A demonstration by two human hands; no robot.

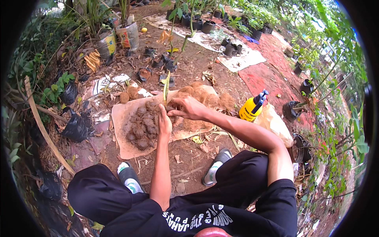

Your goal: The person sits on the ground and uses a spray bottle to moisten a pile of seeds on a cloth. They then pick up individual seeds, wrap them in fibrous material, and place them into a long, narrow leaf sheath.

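A narrow upright leaf cutting (166, 87), green with pale yellow edges, rises from between my hands. At its base is a dark, fibrous ball (172, 118), mostly hidden by my fingers. My left hand (165, 121) holds the ball from the left, fingers pointing up. From the right, my right hand (191, 109) curls its thumb and fingers about the ball and the leaf's base. Below them lies a pale sheet (120, 117) bearing a pile of several dark, fibre-wrapped balls (145, 126). Loose brown coconut-like fibre (204, 99) is heaped at the sheet's right side.
A yellow pump sprayer (248, 109) stands at right beside a pale plastic bag (275, 123). Two brown fibre balls (128, 94) sit behind the sheet. Black plant bags (74, 126) lie at left near a long bent stick (41, 124). Potted plants (208, 26) stand farther back.
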